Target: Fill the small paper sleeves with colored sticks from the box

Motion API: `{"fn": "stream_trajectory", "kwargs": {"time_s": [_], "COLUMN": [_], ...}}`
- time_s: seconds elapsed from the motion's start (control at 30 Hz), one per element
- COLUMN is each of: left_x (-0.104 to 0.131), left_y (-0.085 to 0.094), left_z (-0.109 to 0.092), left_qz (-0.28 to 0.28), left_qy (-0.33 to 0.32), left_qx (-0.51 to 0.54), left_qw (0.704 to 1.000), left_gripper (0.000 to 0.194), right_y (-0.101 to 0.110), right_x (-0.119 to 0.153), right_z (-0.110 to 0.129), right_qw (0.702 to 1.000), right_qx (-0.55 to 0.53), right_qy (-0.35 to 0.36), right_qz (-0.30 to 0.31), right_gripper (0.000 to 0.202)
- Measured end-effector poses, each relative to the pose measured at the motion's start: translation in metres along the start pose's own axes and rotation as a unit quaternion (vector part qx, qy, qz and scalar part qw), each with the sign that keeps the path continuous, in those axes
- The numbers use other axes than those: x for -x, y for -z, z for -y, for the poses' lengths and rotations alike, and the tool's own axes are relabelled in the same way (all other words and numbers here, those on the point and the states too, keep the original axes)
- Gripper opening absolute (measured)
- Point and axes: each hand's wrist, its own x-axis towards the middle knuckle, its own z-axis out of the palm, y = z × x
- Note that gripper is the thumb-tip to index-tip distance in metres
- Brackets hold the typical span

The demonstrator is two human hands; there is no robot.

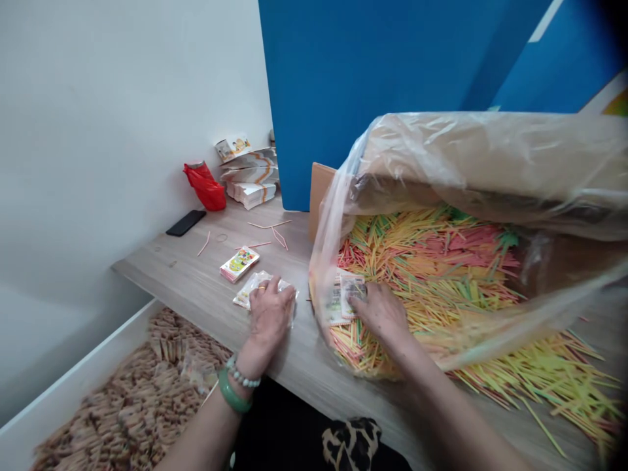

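My left hand [269,313] rests with its fingers spread on a clear plastic packet [245,296] on the table. Just behind that packet is a small stack of printed cards [240,263]. My right hand [380,313] reaches into the plastic-lined box, its fingers closed on the edge of a small printed packet [352,288]. That packet overlaps another printed packet [336,307], and both lie on the coloured sticks [432,268] filling the box.
A black phone [186,223], a red bag [205,188] and stacked folded cartons [251,176] stand by the wall. Loose sticks [549,373] spill at the right. Below left, a white bin [88,373] holds many brown bundles. A blue panel [383,65] rises behind.
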Motion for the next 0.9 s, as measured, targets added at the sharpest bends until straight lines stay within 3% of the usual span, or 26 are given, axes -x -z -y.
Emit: {"fn": "stream_trajectory", "kwargs": {"time_s": [0.1,0.2,0.3,0.4,0.53,0.6,0.7,0.8,0.9], "left_x": [0.001,-0.003,-0.010,-0.011,-0.002,0.000,-0.011,-0.029,-0.038], "left_y": [-0.011,-0.018,-0.015,0.002,0.023,0.022,0.006,-0.017,-0.033], "left_z": [0.007,0.016,0.024,0.019,-0.027,-0.060,-0.107,-0.138,-0.151], "left_qz": [0.026,0.036,-0.002,-0.072,-0.141,-0.093,0.036,0.179,0.259], "left_qy": [-0.031,-0.027,-0.018,-0.026,-0.092,-0.106,-0.044,-0.019,-0.008], "left_qx": [-0.164,-0.216,-0.224,-0.166,0.068,0.222,0.433,0.555,0.587], "left_qw": [0.986,0.975,0.974,0.983,0.983,0.965,0.900,0.812,0.767], "left_gripper": [0.029,0.042,0.054,0.052,0.037,0.032,0.054,0.053,0.037], "right_y": [-0.006,-0.015,-0.020,-0.019,-0.006,0.004,0.016,0.022,0.023], "right_x": [-0.004,-0.007,-0.013,-0.020,-0.023,-0.017,-0.003,0.007,0.010], "right_z": [0.004,-0.001,-0.011,-0.025,-0.038,-0.039,-0.038,-0.042,-0.055], "right_qw": [0.999,0.991,0.979,0.964,0.908,0.854,0.796,0.797,0.819], "right_qx": [-0.040,-0.126,-0.198,-0.254,-0.401,-0.510,-0.598,-0.597,-0.565], "right_qy": [-0.021,-0.037,-0.032,-0.017,-0.008,0.019,0.070,0.079,0.072], "right_qz": [-0.013,-0.040,-0.044,-0.073,-0.118,-0.099,-0.057,-0.051,-0.069], "right_gripper": [0.031,0.015,0.010,0.018,0.015,0.024,0.033,0.031,0.028]}}
